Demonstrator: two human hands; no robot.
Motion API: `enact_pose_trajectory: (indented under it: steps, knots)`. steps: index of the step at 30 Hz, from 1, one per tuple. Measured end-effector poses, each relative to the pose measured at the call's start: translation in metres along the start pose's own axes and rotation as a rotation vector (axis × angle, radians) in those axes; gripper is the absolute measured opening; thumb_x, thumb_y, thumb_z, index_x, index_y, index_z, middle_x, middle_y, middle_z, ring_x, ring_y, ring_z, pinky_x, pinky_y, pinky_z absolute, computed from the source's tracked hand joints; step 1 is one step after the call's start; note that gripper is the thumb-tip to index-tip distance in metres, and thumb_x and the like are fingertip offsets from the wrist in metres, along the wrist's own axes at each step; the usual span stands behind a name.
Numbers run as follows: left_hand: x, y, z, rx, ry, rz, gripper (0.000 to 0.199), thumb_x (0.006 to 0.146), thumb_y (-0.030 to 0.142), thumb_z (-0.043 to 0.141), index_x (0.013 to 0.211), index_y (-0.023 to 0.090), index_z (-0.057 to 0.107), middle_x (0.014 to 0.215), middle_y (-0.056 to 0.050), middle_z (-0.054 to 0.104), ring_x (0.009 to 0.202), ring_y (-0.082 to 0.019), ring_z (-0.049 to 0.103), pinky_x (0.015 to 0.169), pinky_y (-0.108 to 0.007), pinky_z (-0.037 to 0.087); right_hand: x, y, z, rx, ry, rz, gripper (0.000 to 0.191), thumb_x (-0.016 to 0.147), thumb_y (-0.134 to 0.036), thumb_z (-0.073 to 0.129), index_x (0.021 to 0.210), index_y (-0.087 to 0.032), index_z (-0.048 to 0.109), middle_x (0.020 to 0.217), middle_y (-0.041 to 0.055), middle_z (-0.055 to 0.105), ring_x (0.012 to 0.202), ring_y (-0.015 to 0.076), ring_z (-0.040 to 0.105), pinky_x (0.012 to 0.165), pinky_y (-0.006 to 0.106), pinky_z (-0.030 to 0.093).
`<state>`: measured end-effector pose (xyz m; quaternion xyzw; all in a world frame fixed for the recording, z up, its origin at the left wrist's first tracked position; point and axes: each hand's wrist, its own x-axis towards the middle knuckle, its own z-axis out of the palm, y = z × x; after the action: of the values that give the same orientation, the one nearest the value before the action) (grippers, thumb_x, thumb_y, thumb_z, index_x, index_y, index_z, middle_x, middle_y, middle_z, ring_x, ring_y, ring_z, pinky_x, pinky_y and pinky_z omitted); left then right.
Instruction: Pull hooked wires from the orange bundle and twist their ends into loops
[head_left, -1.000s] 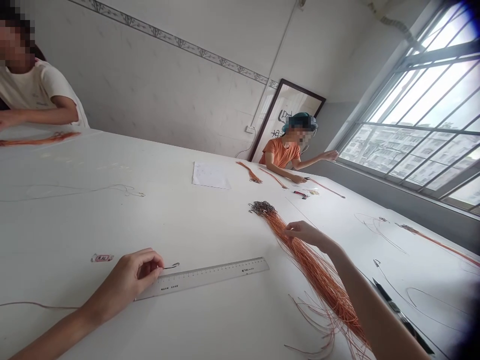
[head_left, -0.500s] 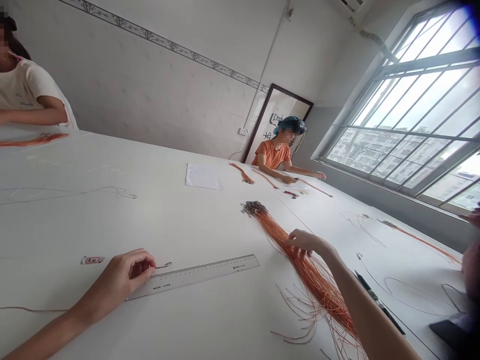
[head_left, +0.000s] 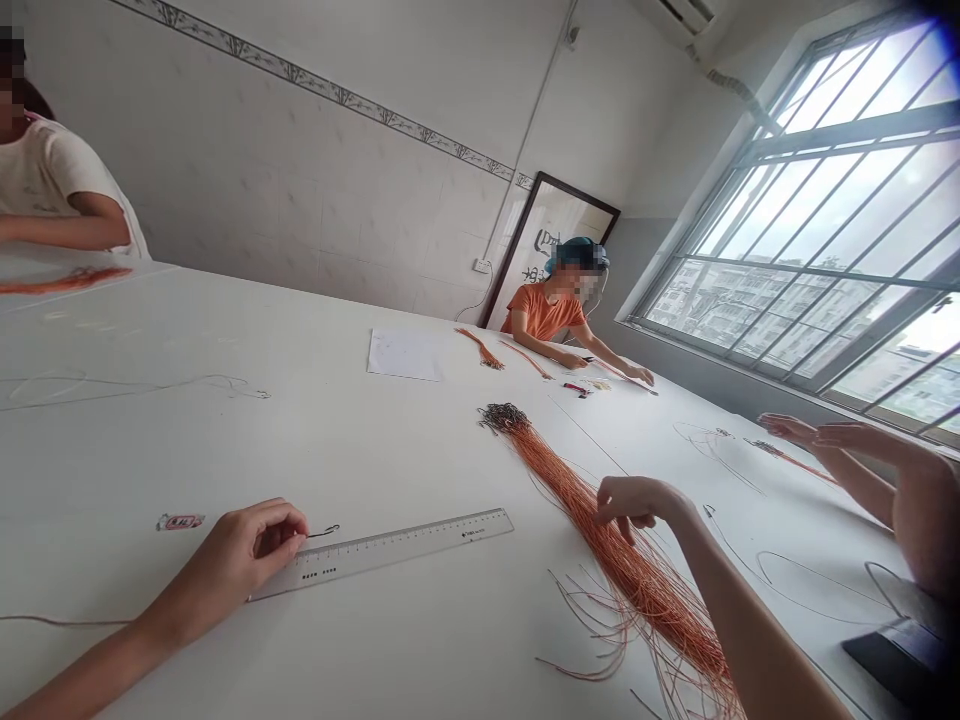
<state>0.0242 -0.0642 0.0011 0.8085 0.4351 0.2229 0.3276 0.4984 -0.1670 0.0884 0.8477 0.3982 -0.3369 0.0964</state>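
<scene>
My left hand (head_left: 259, 548) pinches a small dark hook (head_left: 325, 531) at the left end of a clear ruler (head_left: 397, 545); a thin orange-brown cord (head_left: 67, 622) runs out beyond the wrist on the left. My right hand (head_left: 637, 503) is bent over a long bundle of orange cords (head_left: 577, 500), fingers curled at its upper right side; whether they grip a strand is hard to tell. Dark metal hooks (head_left: 506, 418) are massed at the bundle's far end. Loose cord ends fan out below it.
A small red-and-white packet (head_left: 181, 522) lies left of my left hand. Paper (head_left: 405, 355) lies farther back on the white table (head_left: 300, 440). A person in orange (head_left: 544, 315) sits opposite, one in white at left. Another person's hands (head_left: 847, 435) reach in at right near a dark device (head_left: 892, 660).
My right hand has slid right and slightly nearer along the bundle. Another person's hands and forearms have come into view at the right. My left hand keeps its pinch by the ruler.
</scene>
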Motion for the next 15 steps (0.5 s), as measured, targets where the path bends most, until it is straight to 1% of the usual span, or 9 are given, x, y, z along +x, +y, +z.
enact_pose_trajectory:
  steps: [1, 3, 5, 6, 8, 10, 12, 15]
  knots:
    - [0.000, 0.000, 0.000, 0.000, 0.000, -0.001, 0.029, 0.079, 0.048, 0.048, 0.073, 0.021, 0.059, 0.069, 0.000, 0.058, 0.060, -0.013, 0.047, 0.054, -0.021, 0.037, 0.001, 0.001, -0.001, -0.039, -0.041, 0.022, 0.015, 0.059, -0.022, 0.071, 0.064, -0.011, 0.061, 0.041, 0.0044, 0.058, 0.033, 0.0052, 0.034, 0.035, 0.017, 0.024]
    - [0.001, 0.000, 0.000, 0.001, 0.000, -0.005, 0.029, 0.080, 0.048, 0.048, 0.073, 0.021, 0.059, 0.070, 0.000, 0.058, 0.060, -0.013, 0.047, 0.055, -0.022, 0.037, 0.000, 0.001, -0.002, -0.083, -0.106, 0.044, 0.015, 0.053, -0.022, 0.073, 0.058, -0.012, 0.063, 0.042, 0.0051, 0.059, 0.036, 0.0072, 0.041, 0.037, 0.017, 0.027]
    - [0.000, 0.001, 0.000, 0.004, -0.003, -0.010, 0.030, 0.080, 0.048, 0.048, 0.074, 0.021, 0.060, 0.070, 0.000, 0.058, 0.060, -0.013, 0.046, 0.054, -0.021, 0.037, -0.003, 0.001, -0.006, -0.083, -0.131, 0.041, 0.017, 0.052, -0.025, 0.074, 0.060, -0.013, 0.066, 0.053, 0.0072, 0.065, 0.045, 0.0118, 0.053, 0.040, 0.018, 0.034]
    - [0.000, 0.002, 0.000, 0.005, -0.002, -0.010, 0.030, 0.080, 0.048, 0.048, 0.073, 0.021, 0.060, 0.069, 0.000, 0.058, 0.059, -0.013, 0.046, 0.053, -0.021, 0.036, -0.005, 0.001, -0.009, -0.073, -0.122, 0.028, 0.018, 0.052, -0.026, 0.074, 0.062, -0.014, 0.067, 0.059, 0.0081, 0.067, 0.052, 0.0142, 0.057, 0.043, 0.019, 0.037]
    - [-0.001, 0.003, 0.000, 0.007, 0.007, -0.001, 0.030, 0.080, 0.048, 0.048, 0.072, 0.021, 0.060, 0.068, 0.000, 0.057, 0.058, -0.013, 0.046, 0.052, -0.021, 0.036, -0.007, 0.001, -0.017, -0.044, -0.062, -0.018, 0.019, 0.054, -0.029, 0.074, 0.066, -0.015, 0.069, 0.071, 0.0088, 0.070, 0.065, 0.0169, 0.062, 0.050, 0.022, 0.042]
    - [-0.001, 0.003, 0.000, 0.006, 0.022, 0.012, 0.030, 0.079, 0.047, 0.049, 0.071, 0.021, 0.061, 0.067, 0.000, 0.057, 0.058, -0.013, 0.046, 0.051, -0.021, 0.036, -0.006, 0.001, -0.027, -0.016, 0.039, -0.068, 0.019, 0.056, -0.032, 0.074, 0.064, -0.016, 0.069, 0.076, 0.0091, 0.070, 0.071, 0.0174, 0.061, 0.055, 0.023, 0.044]
    - [-0.001, 0.002, 0.000, 0.007, 0.030, 0.020, 0.029, 0.079, 0.046, 0.049, 0.072, 0.021, 0.061, 0.067, -0.001, 0.057, 0.058, -0.013, 0.046, 0.051, -0.021, 0.036, 0.001, -0.002, -0.037, 0.011, 0.158, -0.100, 0.020, 0.058, -0.035, 0.074, 0.058, -0.016, 0.067, 0.078, 0.0094, 0.069, 0.072, 0.0174, 0.059, 0.057, 0.024, 0.043]
    - [0.000, 0.001, 0.000, 0.009, 0.025, 0.022, 0.029, 0.080, 0.046, 0.049, 0.072, 0.021, 0.061, 0.068, -0.001, 0.058, 0.059, -0.013, 0.047, 0.053, -0.021, 0.037, 0.023, -0.014, -0.045, 0.053, 0.334, -0.112, 0.022, 0.064, -0.034, 0.070, 0.054, -0.016, 0.064, 0.076, 0.0086, 0.068, 0.071, 0.0177, 0.057, 0.060, 0.027, 0.042]
